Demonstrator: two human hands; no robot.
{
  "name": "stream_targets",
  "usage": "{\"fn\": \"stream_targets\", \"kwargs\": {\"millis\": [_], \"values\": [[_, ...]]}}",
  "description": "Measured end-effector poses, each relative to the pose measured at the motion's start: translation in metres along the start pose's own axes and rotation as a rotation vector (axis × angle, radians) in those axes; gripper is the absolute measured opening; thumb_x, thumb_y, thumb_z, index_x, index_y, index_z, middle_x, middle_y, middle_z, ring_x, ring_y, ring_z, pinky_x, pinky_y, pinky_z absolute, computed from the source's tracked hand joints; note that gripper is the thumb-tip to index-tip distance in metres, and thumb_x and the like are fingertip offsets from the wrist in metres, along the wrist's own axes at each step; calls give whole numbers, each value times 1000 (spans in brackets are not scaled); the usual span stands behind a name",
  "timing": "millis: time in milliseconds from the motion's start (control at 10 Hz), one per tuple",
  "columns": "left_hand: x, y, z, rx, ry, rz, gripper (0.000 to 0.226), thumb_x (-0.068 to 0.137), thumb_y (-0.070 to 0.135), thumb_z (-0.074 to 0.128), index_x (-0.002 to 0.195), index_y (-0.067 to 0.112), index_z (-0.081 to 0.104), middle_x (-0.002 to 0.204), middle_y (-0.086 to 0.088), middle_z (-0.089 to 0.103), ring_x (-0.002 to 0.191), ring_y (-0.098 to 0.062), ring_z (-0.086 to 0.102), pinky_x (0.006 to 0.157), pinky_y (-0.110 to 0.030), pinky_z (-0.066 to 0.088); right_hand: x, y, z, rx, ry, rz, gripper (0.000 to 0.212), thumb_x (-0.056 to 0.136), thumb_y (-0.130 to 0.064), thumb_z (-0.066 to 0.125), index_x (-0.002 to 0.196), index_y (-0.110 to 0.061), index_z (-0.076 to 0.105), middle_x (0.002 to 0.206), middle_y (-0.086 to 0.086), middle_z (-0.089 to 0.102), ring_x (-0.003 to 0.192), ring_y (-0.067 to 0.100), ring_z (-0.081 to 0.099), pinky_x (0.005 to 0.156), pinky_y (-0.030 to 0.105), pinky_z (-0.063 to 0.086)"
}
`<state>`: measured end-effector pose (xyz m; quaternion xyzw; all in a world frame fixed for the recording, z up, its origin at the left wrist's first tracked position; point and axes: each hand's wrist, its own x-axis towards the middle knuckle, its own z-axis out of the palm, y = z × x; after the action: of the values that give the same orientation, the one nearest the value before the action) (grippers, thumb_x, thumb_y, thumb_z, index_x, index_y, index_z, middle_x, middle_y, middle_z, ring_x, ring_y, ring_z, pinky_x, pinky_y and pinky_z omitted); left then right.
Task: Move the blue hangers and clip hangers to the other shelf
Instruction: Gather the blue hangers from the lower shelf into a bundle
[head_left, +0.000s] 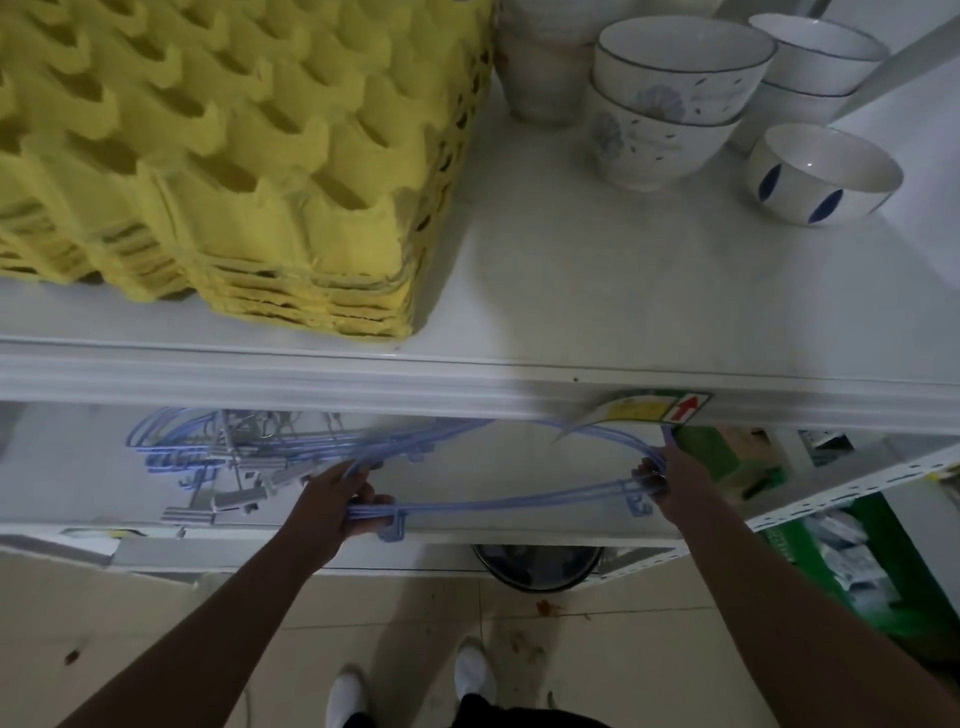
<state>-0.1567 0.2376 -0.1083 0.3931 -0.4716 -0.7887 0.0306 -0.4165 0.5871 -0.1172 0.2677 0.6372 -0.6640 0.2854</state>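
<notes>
A bundle of blue hangers (498, 503) lies across the lower shelf (519, 457), partly under the upper shelf's front edge. My left hand (337, 504) grips the bundle at its left end. My right hand (670, 483) grips its right end, fingers curled round the wires. More blue hangers (171, 441) and grey clip hangers (249, 493) lie in a pile further left on the same shelf; their far parts are hidden by the shelf above.
The upper shelf (571, 291) carries a stack of yellow egg trays (218, 156) on the left and several white bowls (675, 98) on the right. A green box (727, 457) stands right of the hangers. A dark bucket (537, 566) sits on the tiled floor below.
</notes>
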Motion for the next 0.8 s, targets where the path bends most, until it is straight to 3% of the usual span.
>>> {"fn": "stream_targets", "kwargs": {"millis": [100, 200, 300, 400, 500, 600, 700, 800], "values": [[7, -2, 15, 66, 68, 16, 16, 94, 16, 58, 99, 3, 66, 52, -8, 53, 53, -24, 68, 55, -43, 60, 8, 4, -6, 26, 44, 32, 40, 102, -32, 45, 72, -6, 51, 47, 2, 37, 26, 7, 31, 30, 12, 23], [15, -8, 25, 110, 108, 11, 16, 91, 16, 63, 95, 2, 66, 54, -9, 51, 50, -24, 65, 54, -42, 60, 8, 5, -15, 83, 53, 82, 37, 102, -29, 45, 69, -12, 42, 60, 3, 34, 32, 9, 34, 28, 13, 25], [22, -16, 34, 117, 115, -29, 16, 91, 17, 63, 92, 2, 67, 50, -6, 54, 51, -24, 65, 62, -48, 61, 5, 5, -25, 80, 91, 107, 27, 103, -18, 38, 76, -14, 43, 67, 6, 35, 49, 14, 30, 33, 19, 28], [29, -24, 42, 133, 137, -56, 19, 90, 23, 64, 91, 5, 68, 51, -8, 60, 51, -28, 65, 72, -53, 57, 4, 6, -29, 54, 126, 92, 26, 100, -17, 39, 74, -16, 40, 67, 6, 32, 52, 15, 26, 39, 21, 28], [34, -26, 46, 127, 177, -108, 20, 88, 27, 67, 88, 7, 65, 63, -13, 60, 53, -31, 64, 57, -43, 60, 6, 6, -26, -52, 159, 74, 23, 100, -19, 43, 79, -15, 38, 66, 6, 27, 51, 17, 21, 49, 27, 24], [36, -31, 48, 19, 243, -214, 23, 86, 22, 69, 84, 2, 57, 73, -15, 55, 60, -31, 60, 53, -38, 59, 10, 9, -24, -124, 196, 43, 13, 98, -21, 50, 97, -11, 43, 70, 7, 30, 53, 18, 26, 54, 30, 26], [38, -39, 57, -4, 262, -208, 27, 90, 21, 65, 101, -1, 54, 82, -15, 56, 64, -27, 60, 59, -37, 58, 16, 11, -25, -180, 190, 17, 18, 95, -21, 55, 106, -9, 48, 76, 8, 39, 57, 19, 36, 55, 32, 32], [39, -43, 60, 73, 334, -183, 38, 93, 22, 56, 123, -1, 53, 97, -9, 60, 85, -26, 62, 85, -45, 57, 22, 13, -24, -282, 210, -21, 21, 92, -18, 59, 108, -6, 52, 77, 7, 41, 61, 18, 39, 66, 34, 38]]}}
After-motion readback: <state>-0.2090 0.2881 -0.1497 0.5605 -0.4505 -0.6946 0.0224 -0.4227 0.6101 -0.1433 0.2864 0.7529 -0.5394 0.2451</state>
